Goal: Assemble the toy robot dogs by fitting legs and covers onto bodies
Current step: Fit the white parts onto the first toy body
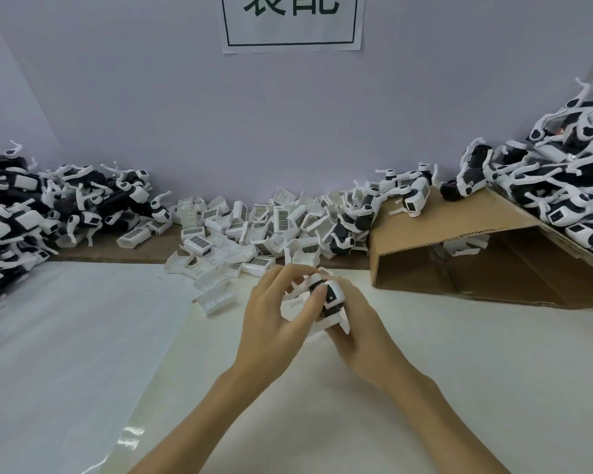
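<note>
Both hands clamp one toy dog (327, 297) between them: left hand (274, 323) curls over its white legs, right hand (360, 323) cups its underside, above the white tabletop (459, 354). Its black-and-white end faces up toward the camera; long axis unclear. Covers (254, 230) lie heaped behind, before a lilac wall (185, 114).

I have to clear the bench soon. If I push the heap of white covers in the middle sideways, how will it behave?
The white covers are probably light: they look like thin hollow plastic shells. They lie loose and jumbled, so a push would likely scatter them, not move them as one. A few have already slid onto the white sheet, which looks smooth, so they may skid.
</note>
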Tool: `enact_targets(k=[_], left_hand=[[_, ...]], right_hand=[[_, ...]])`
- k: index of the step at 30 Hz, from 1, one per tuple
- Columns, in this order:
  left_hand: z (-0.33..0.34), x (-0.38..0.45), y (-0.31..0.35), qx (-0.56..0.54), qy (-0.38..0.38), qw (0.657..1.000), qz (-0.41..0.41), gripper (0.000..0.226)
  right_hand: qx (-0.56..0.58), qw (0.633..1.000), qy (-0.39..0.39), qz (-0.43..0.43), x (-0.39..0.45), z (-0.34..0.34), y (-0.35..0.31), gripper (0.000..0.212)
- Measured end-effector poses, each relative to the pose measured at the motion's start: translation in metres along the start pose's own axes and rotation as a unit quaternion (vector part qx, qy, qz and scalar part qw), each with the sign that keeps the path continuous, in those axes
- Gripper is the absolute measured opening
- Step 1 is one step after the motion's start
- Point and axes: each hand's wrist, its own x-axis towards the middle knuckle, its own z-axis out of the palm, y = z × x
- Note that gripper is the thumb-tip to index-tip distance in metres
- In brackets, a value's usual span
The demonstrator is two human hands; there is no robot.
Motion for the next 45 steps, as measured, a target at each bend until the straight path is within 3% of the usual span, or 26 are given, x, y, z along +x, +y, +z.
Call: enact_targets(k=[3,5,8,10,12,14,16,18,21,25,28,34,40,45], left_hand=[[-0.005,0.003,-0.009,0.056,-0.027,0.998,0.021,0.031],[-0.008,0.006,-0.015,0.037,-0.05,0.998,0.014,0.033],[-0.01,0.012,-0.018,-0.101,-0.055,0.986,-0.122,0.056],[-0.012,0.016,-0.018,-0.179,-0.067,0.951,-0.244,0.066],[-0.015,0.02,-0.021,-0.213,-0.101,0.923,-0.303,0.07],[-0.015,0.021,-0.026,-0.205,-0.135,0.927,-0.283,0.072],[-0.013,0.02,-0.03,-0.185,-0.127,0.946,-0.234,0.055],[-0.013,0.02,-0.034,-0.188,-0.081,0.955,-0.214,0.04],[-0.017,0.026,-0.043,-0.193,0.014,0.95,-0.244,0.039],[-0.032,0.033,-0.057,-0.222,0.136,0.92,-0.294,0.06],[-0.041,0.035,-0.064,-0.241,0.177,0.898,-0.324,0.05],[-0.042,0.035,-0.069,-0.241,0.182,0.893,-0.333,0.029],[-0.038,0.035,-0.071,-0.244,0.161,0.906,-0.307,0.028],[-0.03,0.031,-0.069,-0.229,0.095,0.929,-0.274,0.034]], right_hand=[[-0.046,0.999,0.01,-0.007,0.001,-0.003,-0.003,0.063],[-0.062,0.998,0.018,-0.009,0.001,-0.005,-0.005,0.063],[-0.032,0.998,0.058,0.001,0.001,-0.008,-0.006,0.061],[0.019,0.995,0.08,0.049,0.002,-0.01,-0.01,0.058],[0.042,0.994,0.07,0.077,0.003,-0.009,-0.012,0.051],[0.027,0.995,0.053,0.075,0.001,-0.006,-0.01,0.042],[0.035,0.996,0.044,0.075,-0.001,-0.002,-0.009,0.041],[0.09,0.992,0.022,0.087,-0.002,0.001,-0.013,0.045],[0.15,0.984,0.029,0.087,0.0,0.006,-0.018,0.043],[0.009,0.993,0.063,0.094,0.013,0.011,0.001,0.038],[-0.083,0.99,0.027,0.113,0.032,0.014,0.018,0.047],[-0.143,0.975,0.025,0.169,0.07,0.026,0.03,0.054],[-0.07,0.983,0.11,0.133,0.054,0.013,0.026,0.047],[0.072,0.983,0.133,0.102,0.024,-0.006,0.007,0.036]])
